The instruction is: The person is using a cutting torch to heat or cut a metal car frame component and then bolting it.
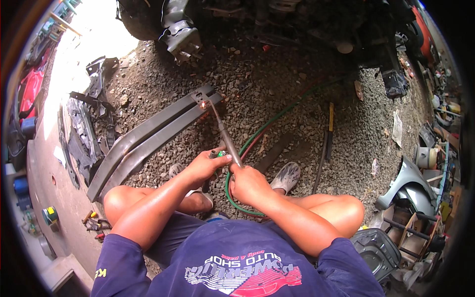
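The torch (228, 138) is held in front of the body, the 12 of the clock being taken as the top of the view and the hands as its centre. Its rear is wrapped by the right hand (250, 184), whose grip is closed around it, presumably so that the tip can be steered. The left hand (204, 166) is curled against the torch's other side, perhaps for steadying; whether anything is clasped by that grip cannot be told.

The torch's long axis is set from 5 to 11 o'clock, and its tip is pointed at 11, where a glowing spot (203, 105) is seen on the beam's far end. The beam (148, 123) is laid on gravel (188, 148) at 10 o'clock, its far stretch aimed at 2 and its near end bent toward 7, so the heated end is kept clear of the legs, it seems. The green hose (267, 123) is trailed toward 2 o'clock, likely for slack.
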Tool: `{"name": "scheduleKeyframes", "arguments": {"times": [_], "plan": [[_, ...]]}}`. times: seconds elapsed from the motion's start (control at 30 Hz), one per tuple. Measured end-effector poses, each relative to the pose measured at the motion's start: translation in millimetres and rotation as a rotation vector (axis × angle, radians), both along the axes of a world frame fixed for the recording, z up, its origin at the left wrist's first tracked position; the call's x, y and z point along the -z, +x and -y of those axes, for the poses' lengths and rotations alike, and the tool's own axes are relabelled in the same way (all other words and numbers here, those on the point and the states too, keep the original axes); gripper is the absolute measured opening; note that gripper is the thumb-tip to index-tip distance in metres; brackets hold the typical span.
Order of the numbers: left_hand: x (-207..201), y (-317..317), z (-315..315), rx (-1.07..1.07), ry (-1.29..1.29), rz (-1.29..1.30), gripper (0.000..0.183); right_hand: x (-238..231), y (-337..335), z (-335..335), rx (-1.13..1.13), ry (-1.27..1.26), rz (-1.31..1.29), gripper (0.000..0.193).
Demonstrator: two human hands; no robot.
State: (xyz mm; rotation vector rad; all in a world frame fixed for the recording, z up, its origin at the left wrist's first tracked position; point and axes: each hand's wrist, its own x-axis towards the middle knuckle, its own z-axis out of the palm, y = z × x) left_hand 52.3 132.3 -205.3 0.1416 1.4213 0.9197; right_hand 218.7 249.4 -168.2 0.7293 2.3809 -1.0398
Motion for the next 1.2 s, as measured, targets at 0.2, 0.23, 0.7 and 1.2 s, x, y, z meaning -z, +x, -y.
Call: {"name": "scheduleKeyframes", "arguments": {"times": [0.2, 0.23, 0.7, 1.2], "plan": [[2.4, -0.7, 0.6, 0.002, 0.004, 0.007, 0.069, 3.4, 1.7, 1.1, -0.005, 0.010, -0.012, 0.035], [1.8, -0.4, 0.4, 0.003, 0.004, 0.007, 0.069, 3.9, 1.9, 1.2, -0.003, 0.016, -0.019, 0.035], [4.9, 1.0, 0.8, -0.004, 0.017, -0.004, 0.069, 3.1, 1.1, 1.5, -0.008, 0.023, -0.014, 0.033], [3.6, 0.3, 0.5, -0.002, 0.007, -0.016, 0.069, 5.8, 0.9, 2.4, -0.006, 0.018, -0.021, 0.035]]}}
